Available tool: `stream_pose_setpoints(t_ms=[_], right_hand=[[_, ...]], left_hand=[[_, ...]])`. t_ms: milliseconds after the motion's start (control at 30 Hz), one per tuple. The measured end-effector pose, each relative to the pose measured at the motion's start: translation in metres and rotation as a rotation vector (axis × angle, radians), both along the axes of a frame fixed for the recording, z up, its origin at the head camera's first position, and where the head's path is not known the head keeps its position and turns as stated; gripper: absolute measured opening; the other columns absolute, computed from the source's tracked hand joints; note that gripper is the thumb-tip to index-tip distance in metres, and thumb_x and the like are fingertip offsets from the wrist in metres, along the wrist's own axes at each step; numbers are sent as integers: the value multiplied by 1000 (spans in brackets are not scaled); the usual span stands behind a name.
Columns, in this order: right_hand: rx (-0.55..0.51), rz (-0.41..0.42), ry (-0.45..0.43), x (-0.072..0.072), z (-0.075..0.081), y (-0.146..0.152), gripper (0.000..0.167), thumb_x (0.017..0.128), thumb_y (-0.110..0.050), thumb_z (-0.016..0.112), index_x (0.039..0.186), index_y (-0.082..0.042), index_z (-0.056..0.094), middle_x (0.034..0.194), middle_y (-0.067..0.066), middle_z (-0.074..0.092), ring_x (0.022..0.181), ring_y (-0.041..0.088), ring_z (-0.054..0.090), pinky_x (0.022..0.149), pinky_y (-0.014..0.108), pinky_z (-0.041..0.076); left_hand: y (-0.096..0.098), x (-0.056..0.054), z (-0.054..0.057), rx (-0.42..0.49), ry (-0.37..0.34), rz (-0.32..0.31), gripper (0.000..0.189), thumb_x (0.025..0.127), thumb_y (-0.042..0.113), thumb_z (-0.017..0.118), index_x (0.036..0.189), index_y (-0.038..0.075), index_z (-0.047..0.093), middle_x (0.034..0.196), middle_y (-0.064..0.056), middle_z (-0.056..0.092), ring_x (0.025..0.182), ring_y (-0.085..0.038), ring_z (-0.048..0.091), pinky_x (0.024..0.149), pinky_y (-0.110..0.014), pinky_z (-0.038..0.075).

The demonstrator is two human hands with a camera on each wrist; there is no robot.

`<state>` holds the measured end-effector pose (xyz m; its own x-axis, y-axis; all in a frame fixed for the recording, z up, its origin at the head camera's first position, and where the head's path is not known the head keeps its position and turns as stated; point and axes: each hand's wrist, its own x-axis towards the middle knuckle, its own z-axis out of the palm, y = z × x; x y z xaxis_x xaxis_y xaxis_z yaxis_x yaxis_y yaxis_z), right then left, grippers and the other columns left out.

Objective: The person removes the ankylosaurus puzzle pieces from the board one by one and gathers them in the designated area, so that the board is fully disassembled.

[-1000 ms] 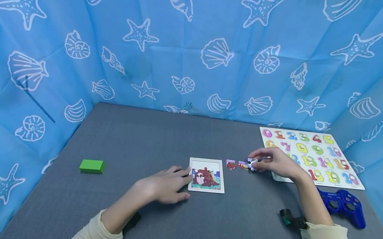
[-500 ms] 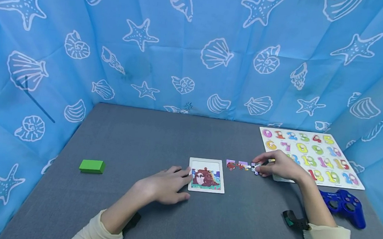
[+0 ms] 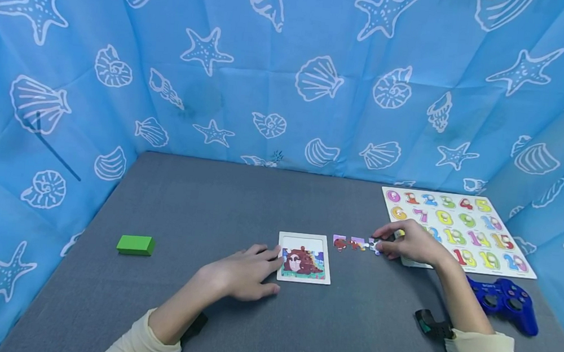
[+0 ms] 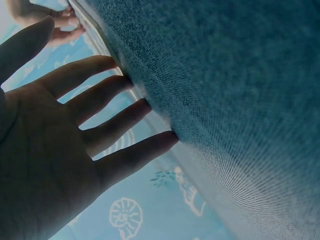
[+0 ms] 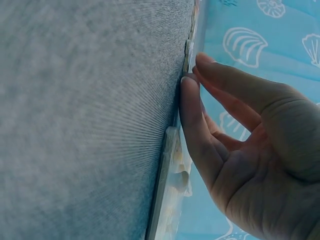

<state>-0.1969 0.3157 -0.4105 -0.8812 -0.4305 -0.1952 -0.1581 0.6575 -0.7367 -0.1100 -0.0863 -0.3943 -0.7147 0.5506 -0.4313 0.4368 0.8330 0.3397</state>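
A small square jigsaw tray [image 3: 302, 280] with a pale rim lies mid-table, its lower part filled with pieces picturing a brown-maned figure. At its left edge rest the straight fingertips of my left hand [image 3: 242, 271], spread out in the left wrist view too. Right of the tray, two loose jigsaw pieces, one reddish-brown [image 3: 339, 243] and one lilac and orange [image 3: 358, 243], lie in a row. At the row's right end my right hand [image 3: 410, 242] pinches a white and dark jigsaw piece [image 3: 374, 245] between thumb and fingers, down at the table surface.
A number puzzle board [image 3: 463, 203] lies at the back right, partly under my right hand. Beside my right forearm is a blue game controller [image 3: 506, 302]. A green block [image 3: 135, 244] sits at the left. A blue shell-patterned curtain [image 3: 270, 84] encloses the table [image 3: 218, 198].
My right hand has shifted slightly right with the jigsaw piece, which has turned and now lies in line with the other two. My left hand has stayed at the tray.
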Motion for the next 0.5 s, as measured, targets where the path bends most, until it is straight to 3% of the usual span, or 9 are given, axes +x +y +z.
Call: stream_pose_setpoints(t_ms=[233, 500], right_hand=[[12, -18, 17, 1, 2, -1, 25, 99, -7, 78, 120, 6, 77, 106, 20, 80, 77, 10, 73, 69, 30, 66], [-102, 9, -13, 4, 6, -10, 28, 102, -8, 75, 125, 8, 74, 113, 23, 76, 82, 12, 78, 74, 30, 68]], left_hand=[[0, 0, -1, -4, -5, 2, 68, 111, 48, 60, 170, 22, 39, 183, -1, 26, 170, -30, 23, 133, -63, 31], [0, -1, -1, -4, -6, 1, 68, 111, 48, 60, 170, 22, 39, 183, -1, 26, 170, -30, 23, 133, -63, 31]])
